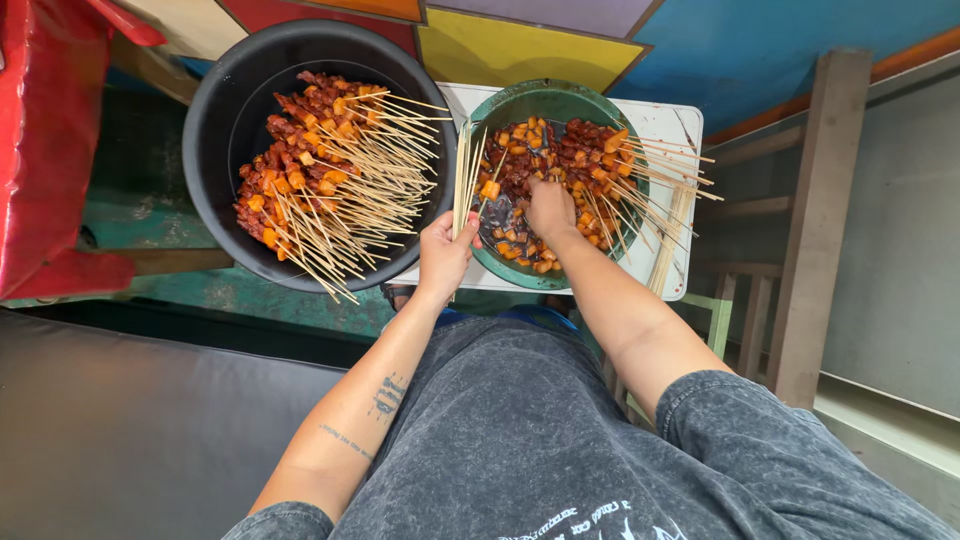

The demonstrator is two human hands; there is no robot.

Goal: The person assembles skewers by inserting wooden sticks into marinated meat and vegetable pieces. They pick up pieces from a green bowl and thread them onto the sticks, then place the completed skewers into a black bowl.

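Head view: left hand (443, 252) grips a bundle of bare skewers (465, 180) upright at the green bowl (500, 268) rim, right hand (551, 208) closed among marinated meat pieces (520, 150) inside; judged risk, slippery fingers dropping skewers or a point pricking skin.

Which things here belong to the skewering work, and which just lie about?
In use: left hand holding bare sticks; right hand in the green bowl of meat pieces; black tub of finished skewers.
Lying about: red cloth, wooden post.
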